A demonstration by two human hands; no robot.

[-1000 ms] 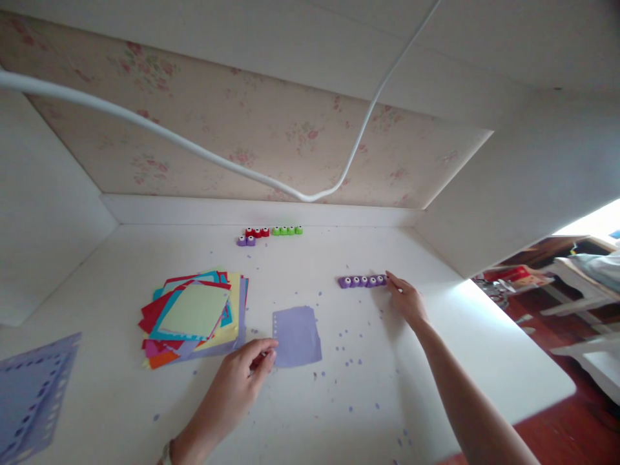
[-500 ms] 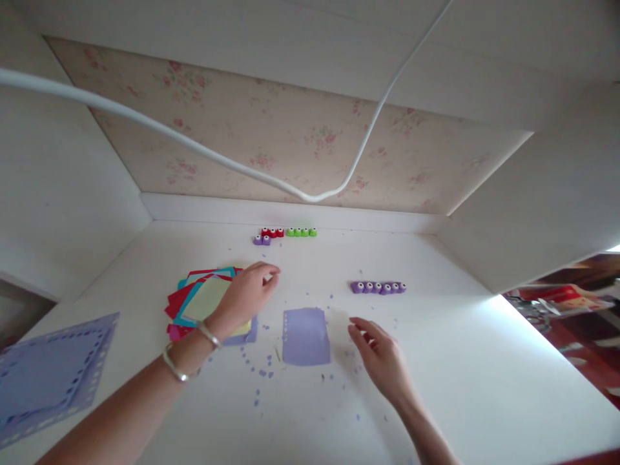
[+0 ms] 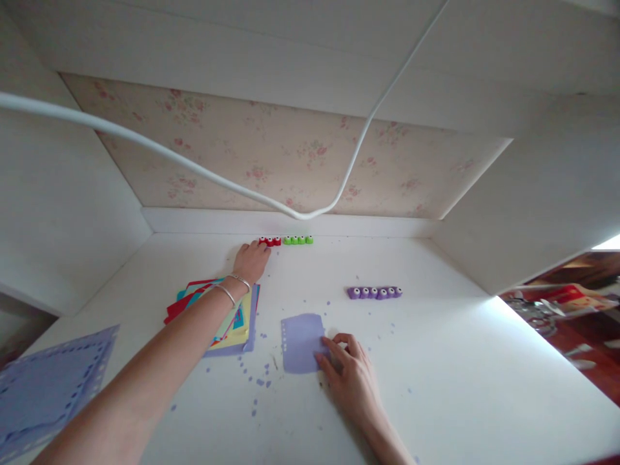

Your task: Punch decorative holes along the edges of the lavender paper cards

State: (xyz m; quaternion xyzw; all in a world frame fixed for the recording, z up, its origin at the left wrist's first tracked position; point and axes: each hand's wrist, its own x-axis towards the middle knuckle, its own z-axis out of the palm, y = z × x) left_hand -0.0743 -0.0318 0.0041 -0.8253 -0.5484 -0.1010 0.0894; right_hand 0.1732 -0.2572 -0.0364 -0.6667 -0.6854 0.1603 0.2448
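My left hand (image 3: 252,259) reaches to the back, its fingers curled down beside the red punches (image 3: 270,241); whatever is under them is hidden. A small purple sheet (image 3: 303,343), with a row of punched holes along its left edge, lies flat in the middle. My right hand (image 3: 346,365) rests at that sheet's right edge, thumb and forefinger apart, touching it. Several green punches (image 3: 298,239) stand just right of the red ones. Purple punches (image 3: 374,293) form a row further right.
Under my left forearm is a pile of coloured paper (image 3: 246,323). Larger purple sheets (image 3: 53,381) with punched borders lie at the far left. Small purple paper bits (image 3: 261,382) are scattered on the white table (image 3: 436,361). A white cable (image 3: 194,166) hangs in front of the back wall.
My left hand has moved up and back, from above the paper pile to where two purple punches stood, which are now hidden. My right hand has moved left onto the small sheet's edge.
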